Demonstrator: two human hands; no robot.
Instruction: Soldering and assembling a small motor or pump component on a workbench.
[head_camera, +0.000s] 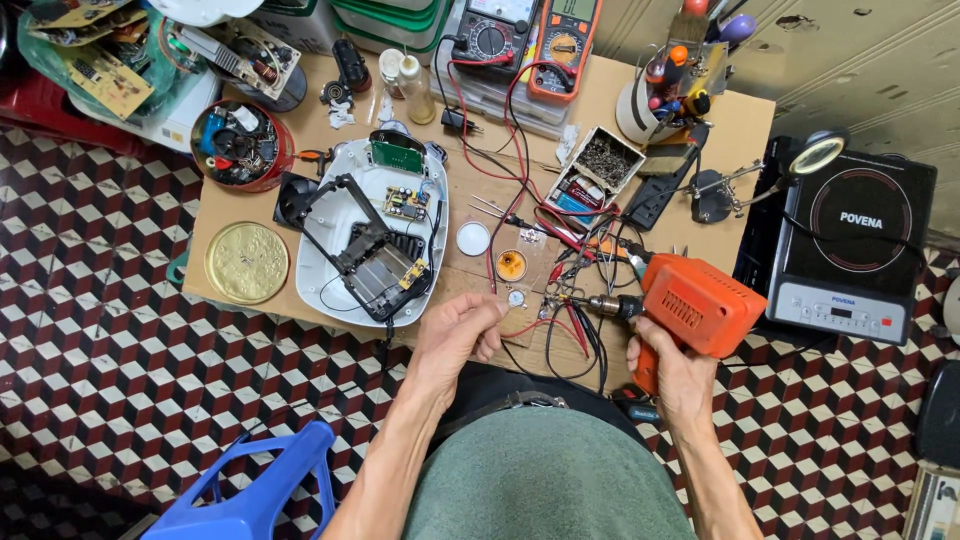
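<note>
Head view, looking straight down on a low wooden worktable (250, 215) set on a patterned tile floor (90, 330). An orange power drill (690, 308) is gripped by the right hand (672, 372), fingers wrapped tight round the handle at the table's near edge; the chuck and bit are pointed left. The left hand (458, 330) is held just left of the bit, fingers curled together in a pinch; what is pinched is too small to be made out. An opened white appliance shell (375, 232) with exposed circuit boards is seen further left on the table, a round gold tin lid (247, 262) beside it. Two multimeters (530, 35) are lying at the far edge, red and black leads trailing toward the hands. A black induction cooktop (850, 250) is noted to the right, a blue plastic stool (250, 495) at lower left.
</note>
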